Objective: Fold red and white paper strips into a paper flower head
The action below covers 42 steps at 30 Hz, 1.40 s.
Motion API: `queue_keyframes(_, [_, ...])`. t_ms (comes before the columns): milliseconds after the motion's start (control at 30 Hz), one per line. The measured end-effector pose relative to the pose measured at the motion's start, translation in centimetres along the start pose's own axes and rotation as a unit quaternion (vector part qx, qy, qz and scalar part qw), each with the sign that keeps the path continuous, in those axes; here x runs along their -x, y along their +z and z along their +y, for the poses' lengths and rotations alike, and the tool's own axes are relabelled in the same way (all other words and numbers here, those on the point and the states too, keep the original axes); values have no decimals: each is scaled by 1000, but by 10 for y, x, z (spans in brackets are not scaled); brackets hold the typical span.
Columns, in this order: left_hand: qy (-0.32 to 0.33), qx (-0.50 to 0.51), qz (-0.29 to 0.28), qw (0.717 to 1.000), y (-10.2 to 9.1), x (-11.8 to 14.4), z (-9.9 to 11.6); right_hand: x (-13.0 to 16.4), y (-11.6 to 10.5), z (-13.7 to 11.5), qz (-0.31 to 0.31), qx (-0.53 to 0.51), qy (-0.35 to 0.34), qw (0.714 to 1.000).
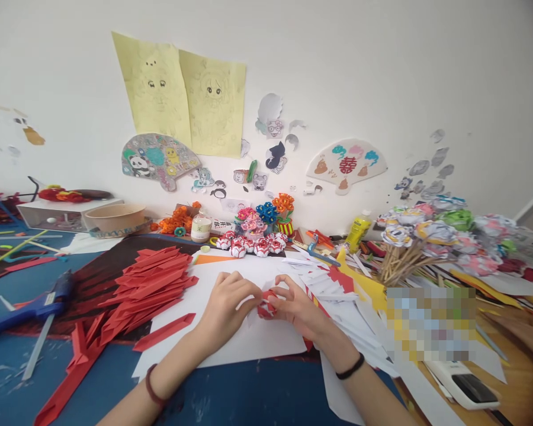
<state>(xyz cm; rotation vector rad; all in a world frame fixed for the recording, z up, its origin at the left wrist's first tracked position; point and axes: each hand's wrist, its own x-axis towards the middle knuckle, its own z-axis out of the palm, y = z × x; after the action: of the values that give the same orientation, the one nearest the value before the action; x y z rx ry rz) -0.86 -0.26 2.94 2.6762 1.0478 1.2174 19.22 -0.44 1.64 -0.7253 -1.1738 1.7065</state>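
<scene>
Small red-and-white folded paper ball: over white sheet, pinched btwn your left hand & right hand, fingers closed on it. Tan round bowl far left; contents not visible.

Pixelated patch hides table things; forearms cut off.

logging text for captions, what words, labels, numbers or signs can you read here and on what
"囍": red double-happiness sign on the white paper fan on the wall.
Small jar label: too blurred to read.
Yellow glue bottle: print too small to read.
Small box beside the jar: dark characters, unreadable.
</scene>
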Motion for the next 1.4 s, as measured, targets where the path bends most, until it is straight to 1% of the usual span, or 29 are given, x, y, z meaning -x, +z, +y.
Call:
queue_keyframes(100, [-93,64,-3,994,0,-4,2,-1,0,3,8,-37,14,999])
queue_keyframes(167, [-124,85,-7,989,-1,-4,3,-1,-1,5,14,-55,18,998])
queue_keyframes(200, [-124,90,-12,988,-1,-4,3,-2,-1,5,16,-62,19,998])
queue_keyframes(267, [-103,82,-16,991,-1,-3,4,-3,-2,6,21,-71,20,997])
queue_keyframes(400, [-35,0,-1,999,0,0,4,-4,-3,7,37,-53,16,998])
queue_keyframes(533, [-9,-43,7,999,2,1,1,-4,1,5,2,-5,6,1000])
queue_keyframes(600, [5,-57,8,998,2,1,-1,-4,3,3,-2,8,4,1000])
queue_keyframes(700, [43,-82,10,996,1,1,-3,-3,4,3,5,4,5,1000])
queue_keyframes(867, [90,-136,43,986,-1,3,0,-3,4,4,-27,-7,-3,1000])
queue_keyframes(933, [100,-157,45,982,-1,3,1,-4,4,4,-31,-2,-8,999])
queue_keyframes(1033, [109,-172,52,978,0,4,3,-4,5,5,-14,22,-24,999])
queue_keyframes(1200, [108,-155,58,980,1,5,4,-4,8,8,17,53,-52,997])
queue_keyframes(1400, [103,-105,11,989,-5,3,4,-6,9,10,67,50,-61,995])
